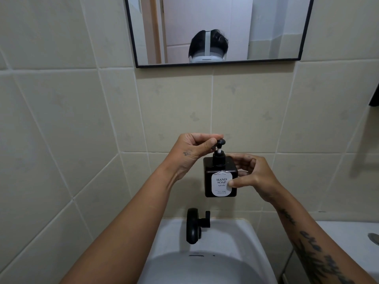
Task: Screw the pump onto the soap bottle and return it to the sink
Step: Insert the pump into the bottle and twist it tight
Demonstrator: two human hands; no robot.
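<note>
A dark square soap bottle (209, 175) with a white "HAND SOAP" label hangs in the air above the sink (231, 240). My right hand (254, 177) grips the bottle's right side, thumb on the label. The black pump (219, 154) stands upright in the bottle's neck, its collar against the bottle top. My left hand (194, 148) pinches the pump head from the left with its fingertips.
A black faucet (194, 225) stands at the back of the white sink, directly below the bottle. Tiled wall lies behind, with a black-framed mirror (217, 29) above. A white surface with a metal fitting (373, 238) lies at the right.
</note>
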